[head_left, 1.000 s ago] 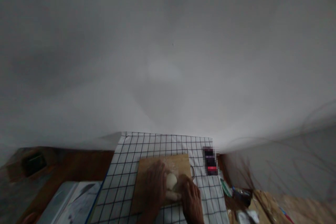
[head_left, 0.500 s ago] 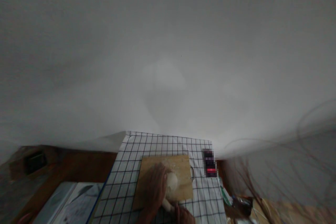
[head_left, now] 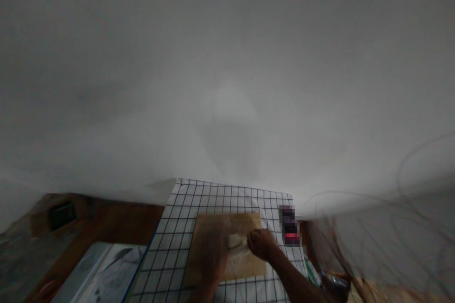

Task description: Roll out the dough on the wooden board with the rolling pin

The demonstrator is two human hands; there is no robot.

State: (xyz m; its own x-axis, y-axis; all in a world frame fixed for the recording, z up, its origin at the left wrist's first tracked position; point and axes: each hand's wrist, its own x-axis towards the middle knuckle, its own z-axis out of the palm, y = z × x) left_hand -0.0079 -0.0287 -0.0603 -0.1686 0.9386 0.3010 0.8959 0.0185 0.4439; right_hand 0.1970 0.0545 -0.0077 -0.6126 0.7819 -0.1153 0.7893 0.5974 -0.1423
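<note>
A wooden board [head_left: 245,269] dusted with flour lies on the checked cloth. On its middle is a pale piece of dough [head_left: 234,240], partly covered. My left hand [head_left: 215,248] is over the left part of the board beside the dough, so smeared by motion that its fingers do not show. To the right of the dough, my right hand [head_left: 262,242] is closed in a fist near the board's right edge. A pale rolling pin appears to be in that fist, mostly hidden and blurred.
A white cloth with dark checks [head_left: 167,246] covers the table against a pale wall [head_left: 227,80]. A pixelated dark object [head_left: 290,226] stands at its right. An open book [head_left: 106,270] lies lower left. Thin bare branches [head_left: 337,246] rise at the right, near some packets [head_left: 336,281].
My right hand has moved up and forward from the bottom edge to the right side of the dough. My left hand stays over the board, now more blurred. The view has shifted slightly.
</note>
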